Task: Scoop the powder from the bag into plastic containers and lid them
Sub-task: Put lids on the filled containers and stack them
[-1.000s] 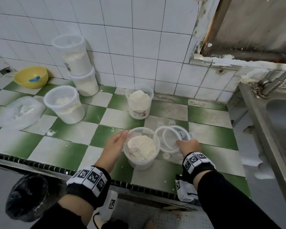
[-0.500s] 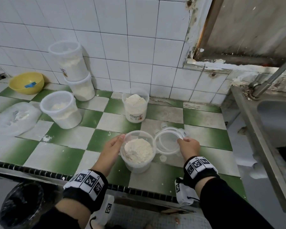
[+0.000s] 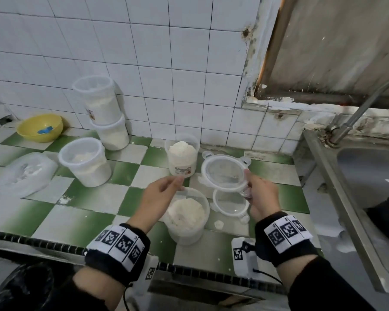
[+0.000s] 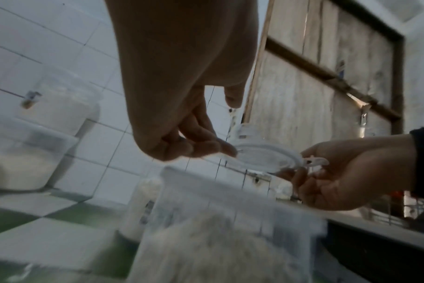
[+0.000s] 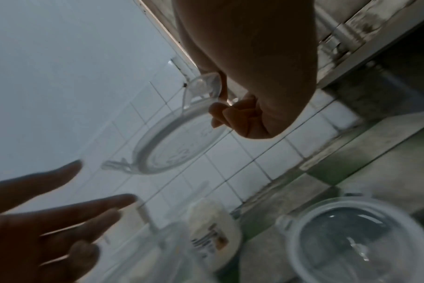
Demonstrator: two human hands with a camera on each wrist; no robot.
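Fingers (image 3: 248,176) of the right hand (image 3: 259,196) pinch the near edge of a clear round plastic lid with clip tabs (image 3: 224,172), holding it in the air roughly level, while the left hand (image 3: 160,198) hangs with fingers loosely extended and holding nothing, its tips close to the lid's left rim (the left wrist view suggests they may just touch it, though blur makes that uncertain). The lid's target, an open clear plastic container heaped with white powder (image 3: 188,217), stands on the green-and-white checked tile bench (image 3: 92,200) below and to the left of the lid, nearer the person, directly under the left hand; the lid must travel left and down to seat on it, a job that looks likely to fall to both hands. A second clear lid (image 3: 230,204) lies flat on the bench just beside the container's right side. Farther back stand another open powder-filled tub (image 3: 182,157), lidded tubs against the white tiled wall (image 3: 144,63), a clear plastic bag of powder (image 3: 25,172) and a yellow bowl (image 3: 40,127); a steel sink (image 3: 368,187) borders the bench at right.
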